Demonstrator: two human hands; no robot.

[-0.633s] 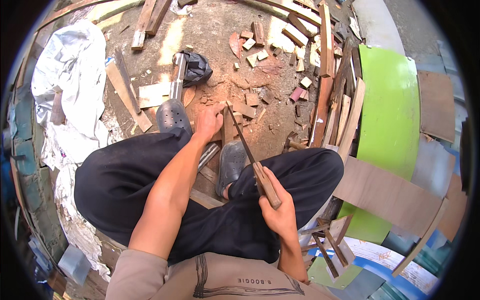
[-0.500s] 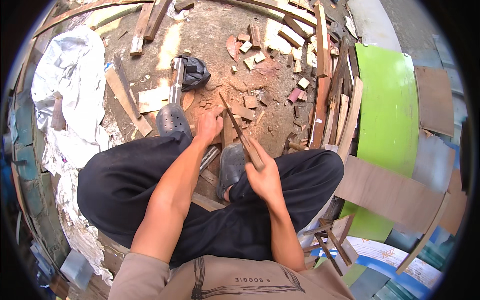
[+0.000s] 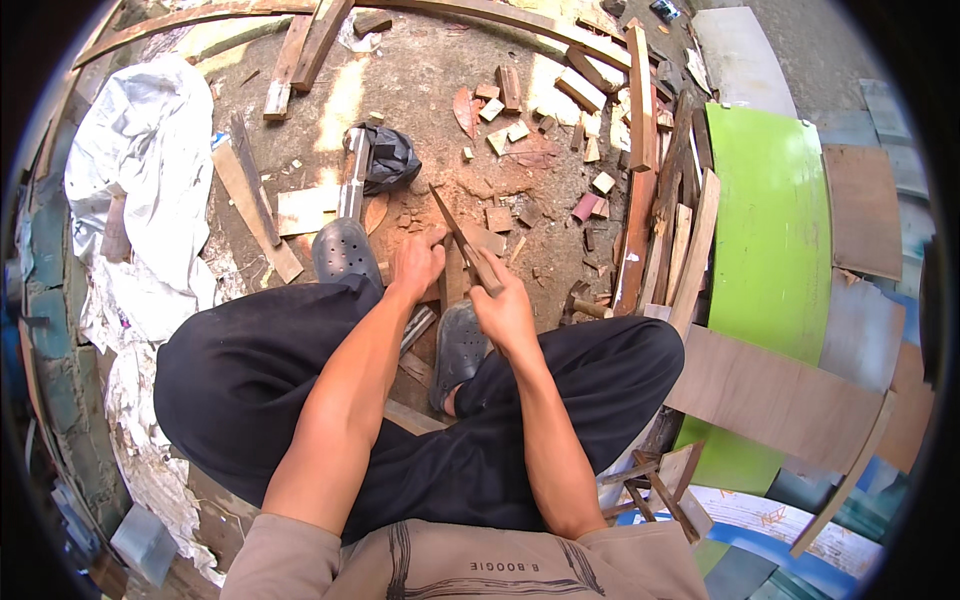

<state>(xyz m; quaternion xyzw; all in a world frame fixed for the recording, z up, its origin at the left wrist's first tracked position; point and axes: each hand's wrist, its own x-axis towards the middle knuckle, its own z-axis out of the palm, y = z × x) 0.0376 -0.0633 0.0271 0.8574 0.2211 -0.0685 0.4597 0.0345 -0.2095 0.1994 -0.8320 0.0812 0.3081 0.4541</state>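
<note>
I sit low with knees apart, grey clogs on the dirt. My right hand (image 3: 505, 305) grips the wooden handle of a long dark blade (image 3: 450, 222), which points up and left over the ground. My left hand (image 3: 418, 262) holds an upright piece of wood (image 3: 455, 275) between my feet, fingers on its top end. The blade lies just beside the top of that piece, close to my left fingers. Reddish chips and shavings lie on the dirt right ahead of both hands.
Small wood offcuts (image 3: 500, 110) litter the dirt ahead. Long planks (image 3: 640, 200) and a green curved panel (image 3: 770, 230) lie at right, a brown plywood board (image 3: 775, 395) near my right knee. White sheeting (image 3: 140, 170) lies left, a dark bag (image 3: 385, 160) and a hammer (image 3: 580, 303) nearby.
My right hand has moved forward and up from my right knee toward the wood, bringing the blade down next to my left hand. The left hand has stayed on the piece.
</note>
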